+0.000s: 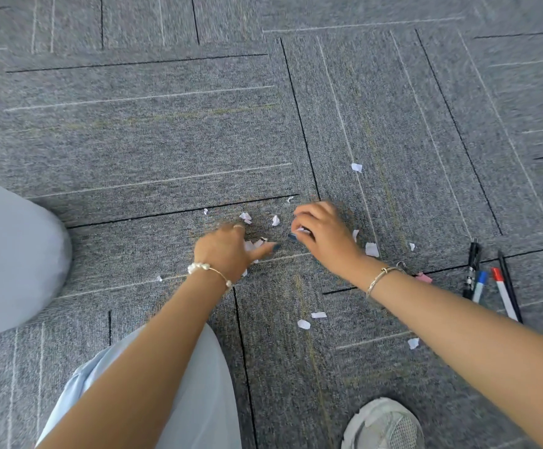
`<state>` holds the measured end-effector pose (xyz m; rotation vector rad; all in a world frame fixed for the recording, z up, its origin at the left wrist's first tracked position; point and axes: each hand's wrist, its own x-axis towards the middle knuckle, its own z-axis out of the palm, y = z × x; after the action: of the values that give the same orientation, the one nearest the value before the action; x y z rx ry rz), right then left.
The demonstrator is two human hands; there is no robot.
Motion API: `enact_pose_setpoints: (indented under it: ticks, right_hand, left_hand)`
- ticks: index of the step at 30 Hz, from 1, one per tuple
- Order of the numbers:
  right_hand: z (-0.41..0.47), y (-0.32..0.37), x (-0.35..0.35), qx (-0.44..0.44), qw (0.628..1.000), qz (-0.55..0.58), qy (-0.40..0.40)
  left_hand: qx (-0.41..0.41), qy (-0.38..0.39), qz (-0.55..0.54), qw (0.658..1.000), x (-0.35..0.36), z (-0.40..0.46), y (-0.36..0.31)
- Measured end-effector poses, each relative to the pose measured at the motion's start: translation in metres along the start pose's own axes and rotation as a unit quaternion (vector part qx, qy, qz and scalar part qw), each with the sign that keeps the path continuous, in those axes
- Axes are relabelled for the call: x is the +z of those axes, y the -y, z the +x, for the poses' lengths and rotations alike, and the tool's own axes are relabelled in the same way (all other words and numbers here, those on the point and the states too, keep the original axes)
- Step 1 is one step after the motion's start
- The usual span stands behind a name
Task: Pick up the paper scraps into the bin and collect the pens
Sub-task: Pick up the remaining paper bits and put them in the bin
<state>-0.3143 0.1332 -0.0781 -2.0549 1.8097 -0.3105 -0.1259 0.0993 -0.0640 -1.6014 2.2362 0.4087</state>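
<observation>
While the right hand [320,233] curls its fingers around white paper scraps [303,231] and the left hand [231,249] pinches others against the carpet [166,150], more scraps [372,249] lie scattered nearby, pens [490,280] grouped rightward.

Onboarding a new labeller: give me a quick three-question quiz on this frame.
1. True or false: the pens lie on the carpet to the person's right, untouched.
2. Which hand holds paper scraps? A) left hand only B) right hand only C) both
3. What pink item lies by the right wrist?

Key
1. True.
2. C: the left hand and the right hand each hold white scraps; more paper scraps lie loose around them.
3. A pink binder clip.
</observation>
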Motion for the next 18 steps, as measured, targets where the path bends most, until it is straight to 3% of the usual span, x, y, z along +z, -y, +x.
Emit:
enact_pose_setpoints:
  ticks: [5,11,18]
  right_hand:
    - [-0.004,0.001,0.005,-0.025,1.000,-0.004,-0.004]
    - [-0.009,0.013,-0.002,-0.006,0.996,0.082,-0.035]
    - [0.012,0.035,0.005,0.049,0.995,0.090,0.014]
  left_hand:
    - [-0.005,0.029,0.031,0.999,0.006,-0.005,-0.010]
    - [0.030,0.030,0.035,0.999,0.008,-0.012,-0.008]
    - [-0.013,-0.082,-0.144,0.986,-0.003,-0.010,0.000]
